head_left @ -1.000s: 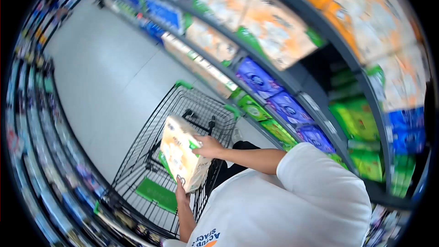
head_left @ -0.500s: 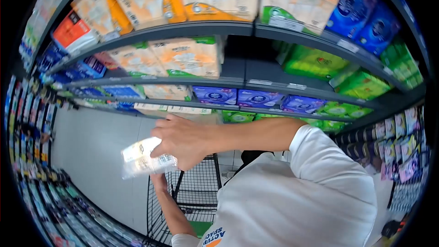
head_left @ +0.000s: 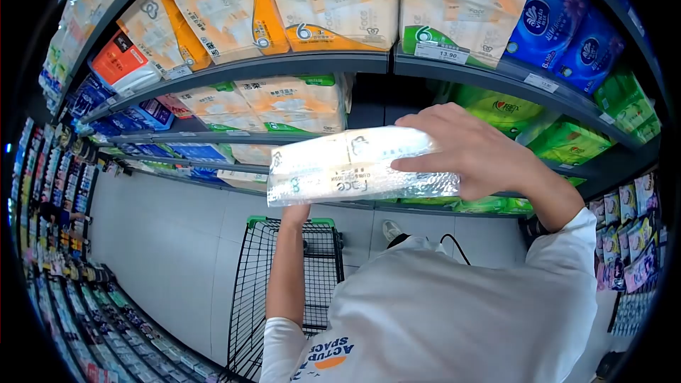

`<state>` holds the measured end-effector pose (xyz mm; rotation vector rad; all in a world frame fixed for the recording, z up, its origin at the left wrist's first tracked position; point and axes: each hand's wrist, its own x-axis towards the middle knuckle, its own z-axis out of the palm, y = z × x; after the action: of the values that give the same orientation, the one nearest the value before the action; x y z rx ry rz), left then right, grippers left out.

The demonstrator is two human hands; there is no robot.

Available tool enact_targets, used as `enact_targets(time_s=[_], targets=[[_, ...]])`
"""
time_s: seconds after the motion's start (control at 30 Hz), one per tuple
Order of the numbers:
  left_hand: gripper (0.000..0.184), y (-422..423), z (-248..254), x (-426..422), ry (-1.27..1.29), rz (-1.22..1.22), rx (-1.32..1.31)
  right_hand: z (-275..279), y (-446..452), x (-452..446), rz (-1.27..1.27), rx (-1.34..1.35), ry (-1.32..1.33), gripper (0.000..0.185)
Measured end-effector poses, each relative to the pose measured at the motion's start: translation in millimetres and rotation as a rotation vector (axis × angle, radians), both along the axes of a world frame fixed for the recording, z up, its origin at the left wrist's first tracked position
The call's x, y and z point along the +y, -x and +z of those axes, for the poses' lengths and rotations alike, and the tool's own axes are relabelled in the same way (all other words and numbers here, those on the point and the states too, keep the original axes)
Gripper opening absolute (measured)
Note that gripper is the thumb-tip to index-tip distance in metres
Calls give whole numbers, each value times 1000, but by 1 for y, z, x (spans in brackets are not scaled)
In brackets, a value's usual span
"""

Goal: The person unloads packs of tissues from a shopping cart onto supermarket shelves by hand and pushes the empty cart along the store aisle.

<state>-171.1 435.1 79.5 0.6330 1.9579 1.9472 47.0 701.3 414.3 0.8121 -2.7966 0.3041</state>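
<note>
The right hand (head_left: 472, 147) clamps the tissue pack (head_left: 347, 170) leftward of its palm; the left hand (head_left: 296, 212), mostly hidden, shows no readable hold. Probably light, soft and slick, the pack suits broad end grips.

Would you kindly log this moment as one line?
right hand: holding clear-wrapped cream-white rectangular tissue pack; left hand: mostly hidden by pack; black wire cart with green trim: below; grey shelves: ahead

Blue packs (head_left: 545, 20) (marked Vinda), pale tiled floor (head_left: 167, 241)

bright light, glare on plastic wrap (head_left: 358, 167), fisheye-bent shelves (head_left: 333, 63), black corners
</note>
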Motion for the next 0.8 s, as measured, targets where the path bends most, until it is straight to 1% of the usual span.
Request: enact_targets(time_s=[0.03,0.1,0.13,0.23,0.3,0.43,0.5,0.53,0.57,0.6,0.63,0.67,0.7,0.73,0.77,0.8], targets=[[47,4,4,9,8,5,0,-5,0,8,5,0,8,63],[47,13,10,26,-128,-14,-61,-18,4,24,-28,66,-7,71],[46,17,12,34,-188,-35,-99,-20,5,31,-22,64,1,71],[45,25,12,54,-203,-78,-107,-29,3,49,-63,38,-42,74],[45,29,12,70,-187,-112,-106,-42,3,65,-103,48,-133,70],[46,29,25,102,-109,-185,-73,-89,5,109,-152,47,-215,73],[46,27,41,118,-21,-191,4,-110,7,132,-195,83,-236,75],[53,26,54,129,82,-133,120,-117,7,142,-199,83,-232,75],[53,30,61,140,87,-136,120,-124,8,151,-265,27,-199,78],[56,35,65,148,105,-142,205,-131,8,159,-327,-33,-164,80],[60,38,72,155,125,-145,291,-138,7,167,-322,-35,-154,80],[64,35,86,163,96,-184,218,-145,8,176,-329,4,-139,81],[64,40,82,169,105,-179,222,-151,10,181,-336,45,-124,82],[65,49,72,174,146,-175,284,-156,13,183,-314,107,-66,74],[65,57,59,178,187,-173,343,-158,16,185,-310,106,-57,74],[56,66,39,183,226,-97,428,-159,18,187,-327,104,-47,77]])
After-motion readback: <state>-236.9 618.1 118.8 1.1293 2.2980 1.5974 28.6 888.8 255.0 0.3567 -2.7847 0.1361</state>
